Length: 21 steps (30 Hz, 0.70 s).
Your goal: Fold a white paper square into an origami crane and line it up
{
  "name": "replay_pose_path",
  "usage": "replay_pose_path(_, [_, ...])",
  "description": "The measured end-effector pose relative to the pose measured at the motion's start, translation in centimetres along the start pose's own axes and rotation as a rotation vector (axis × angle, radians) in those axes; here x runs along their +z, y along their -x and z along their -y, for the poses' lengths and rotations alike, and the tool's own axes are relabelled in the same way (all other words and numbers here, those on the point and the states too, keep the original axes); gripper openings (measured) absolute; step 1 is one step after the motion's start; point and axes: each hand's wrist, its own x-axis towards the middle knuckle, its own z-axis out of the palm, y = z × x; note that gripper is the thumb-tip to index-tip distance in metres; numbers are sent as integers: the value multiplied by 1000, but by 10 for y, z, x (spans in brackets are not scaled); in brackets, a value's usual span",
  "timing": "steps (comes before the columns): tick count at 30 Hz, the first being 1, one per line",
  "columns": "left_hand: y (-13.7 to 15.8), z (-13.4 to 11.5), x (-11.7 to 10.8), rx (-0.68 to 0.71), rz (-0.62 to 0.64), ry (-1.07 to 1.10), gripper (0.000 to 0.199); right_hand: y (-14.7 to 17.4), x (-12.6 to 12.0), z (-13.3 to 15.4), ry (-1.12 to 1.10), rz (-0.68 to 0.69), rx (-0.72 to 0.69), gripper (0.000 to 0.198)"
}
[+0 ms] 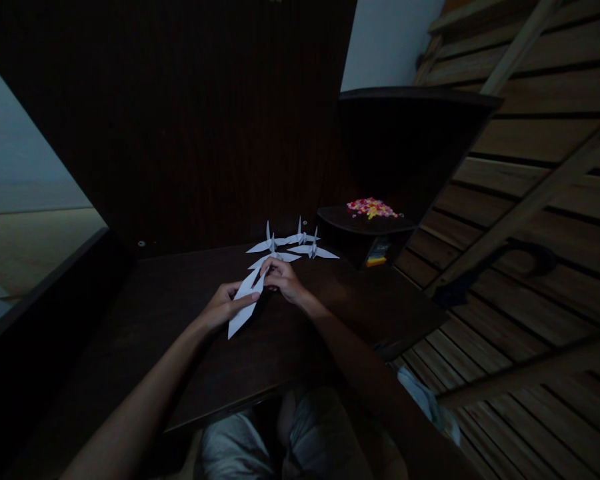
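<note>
A partly folded white paper crane [241,313], long and pointed, is held between both hands above the dark desk. My left hand [225,303] grips its broad lower part, with the thumb lying across the paper. Fingers of my right hand [283,280] pinch a narrow flap near its upper end. Just beyond my hands stand several finished white paper cranes [313,251] with raised necks and spread wings. The nearest of them is partly hidden behind my right hand.
The dark desk [200,373] has a tall back panel [180,133]. On a corner shelf [335,217] at the right lies a heap of small pink and yellow pieces [373,208]. A yellow item [376,261] sits beneath. Wooden slats [530,180] rise on the right.
</note>
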Motion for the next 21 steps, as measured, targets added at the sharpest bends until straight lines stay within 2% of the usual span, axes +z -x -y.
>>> replay_pose_path(14, [0,2,0,62,-131,-61,47,-2,-4,-5,76,100,-24,24])
replay_pose_path(21, [0,1,-1,72,-180,-77,45,-5,-4,-8,200,31,-141,15])
